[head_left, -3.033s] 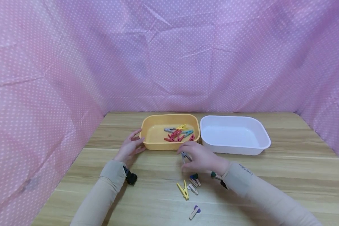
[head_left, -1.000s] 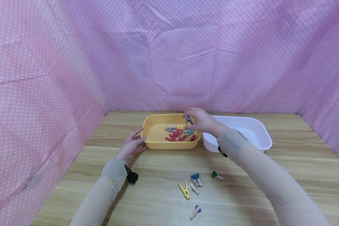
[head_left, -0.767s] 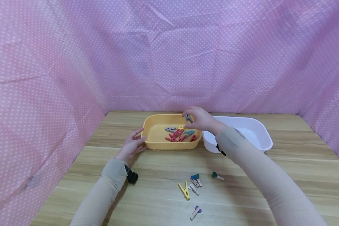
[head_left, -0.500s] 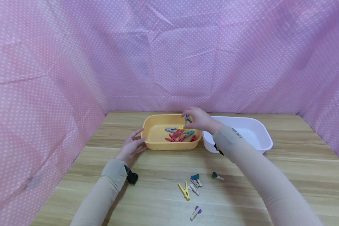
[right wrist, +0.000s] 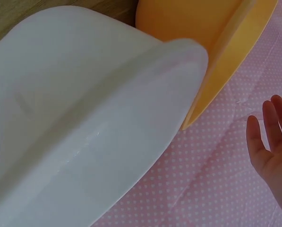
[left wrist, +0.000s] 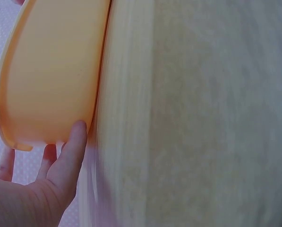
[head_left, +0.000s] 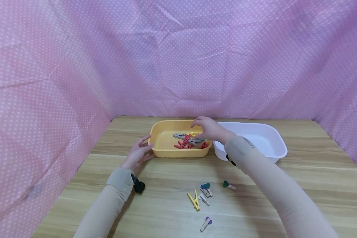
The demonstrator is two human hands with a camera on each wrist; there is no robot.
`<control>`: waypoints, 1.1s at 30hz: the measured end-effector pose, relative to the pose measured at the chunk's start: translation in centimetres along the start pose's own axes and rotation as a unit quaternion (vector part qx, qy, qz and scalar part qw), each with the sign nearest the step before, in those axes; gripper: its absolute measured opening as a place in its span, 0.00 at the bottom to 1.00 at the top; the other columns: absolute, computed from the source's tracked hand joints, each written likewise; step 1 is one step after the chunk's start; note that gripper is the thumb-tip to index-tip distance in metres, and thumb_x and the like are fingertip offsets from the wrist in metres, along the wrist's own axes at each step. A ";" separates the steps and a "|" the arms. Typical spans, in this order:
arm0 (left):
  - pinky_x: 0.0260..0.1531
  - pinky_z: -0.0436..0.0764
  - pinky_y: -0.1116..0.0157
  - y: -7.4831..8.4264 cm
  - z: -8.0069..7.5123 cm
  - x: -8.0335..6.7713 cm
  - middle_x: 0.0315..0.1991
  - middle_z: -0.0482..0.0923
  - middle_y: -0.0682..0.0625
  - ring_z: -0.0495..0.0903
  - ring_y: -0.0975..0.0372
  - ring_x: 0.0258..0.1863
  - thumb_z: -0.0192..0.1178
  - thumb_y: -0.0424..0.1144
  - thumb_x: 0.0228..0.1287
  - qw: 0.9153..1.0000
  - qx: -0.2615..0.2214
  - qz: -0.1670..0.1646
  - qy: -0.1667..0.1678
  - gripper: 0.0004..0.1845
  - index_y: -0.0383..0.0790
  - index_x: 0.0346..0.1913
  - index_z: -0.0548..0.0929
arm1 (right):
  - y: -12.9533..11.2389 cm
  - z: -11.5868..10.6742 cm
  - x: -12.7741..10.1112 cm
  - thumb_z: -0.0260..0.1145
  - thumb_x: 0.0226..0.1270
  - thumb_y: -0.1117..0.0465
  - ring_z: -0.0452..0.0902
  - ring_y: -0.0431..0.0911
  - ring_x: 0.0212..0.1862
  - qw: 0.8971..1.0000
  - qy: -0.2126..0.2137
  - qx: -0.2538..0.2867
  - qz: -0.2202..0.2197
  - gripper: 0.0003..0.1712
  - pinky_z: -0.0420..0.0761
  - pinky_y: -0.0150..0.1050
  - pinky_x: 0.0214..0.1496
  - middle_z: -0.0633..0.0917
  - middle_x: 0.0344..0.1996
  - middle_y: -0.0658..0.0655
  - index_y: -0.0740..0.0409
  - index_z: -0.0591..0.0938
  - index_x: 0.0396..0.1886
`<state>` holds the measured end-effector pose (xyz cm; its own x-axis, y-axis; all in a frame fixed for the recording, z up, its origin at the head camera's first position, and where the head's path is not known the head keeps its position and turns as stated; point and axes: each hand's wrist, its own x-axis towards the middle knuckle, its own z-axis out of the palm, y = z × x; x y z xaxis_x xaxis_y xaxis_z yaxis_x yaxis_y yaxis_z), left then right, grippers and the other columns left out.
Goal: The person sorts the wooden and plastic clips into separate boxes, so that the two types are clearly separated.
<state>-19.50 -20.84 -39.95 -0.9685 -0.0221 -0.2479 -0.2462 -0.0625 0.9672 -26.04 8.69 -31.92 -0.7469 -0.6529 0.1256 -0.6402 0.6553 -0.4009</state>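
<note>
My left hand (head_left: 138, 154) rests its outstretched fingers against the left end of the yellow plastic tub (head_left: 169, 154); the left wrist view shows the fingertips touching the tub's wall. Over the tub's right end hovers my right hand (head_left: 209, 129), fingers spread and holding nothing. Below it, a grey clothespin (head_left: 193, 142) lies on a pile of others in the tub. Red clothespins (head_left: 185, 140), another grey clothespin (head_left: 178, 136) and a yellow clothespin (head_left: 194, 134) are in that pile. A teal one is mostly covered.
A white plastic tub (head_left: 264, 138) stands directly right of the yellow one. On the wooden table nearer me lie a yellow clothespin (head_left: 195, 202), several small wooden clothespins with coloured shapes, including a green heart one (head_left: 229, 185), and a purple one (head_left: 206, 224). Pink dotted cloth (head_left: 178, 59) hangs behind.
My right hand carried the grey clothespin from the table up over the yellow tub and has let it go onto the pile there. The left hand has stayed at the tub.
</note>
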 end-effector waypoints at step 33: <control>0.58 0.75 0.54 0.4 0.1 0.8 0.61 0.61 0.42 0.74 0.56 0.51 0.52 0.31 0.69 1.000 -0.015 -0.019 0.012 0.32 0.52 0.73 0.57 | -1.9 0.3 -5.0 0.73 0.55 0.57 0.77 0.50 0.50 0.989 0.065 -0.009 -0.132 0.19 0.77 0.47 0.56 0.82 0.46 0.55 0.58 0.83 0.46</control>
<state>-20.41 -20.81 -39.75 -0.9571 -0.0426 -0.2865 -0.2818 -0.0929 0.9550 -21.02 10.64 -32.07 -0.5692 -0.7484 0.3405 -0.8184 0.4757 -0.3224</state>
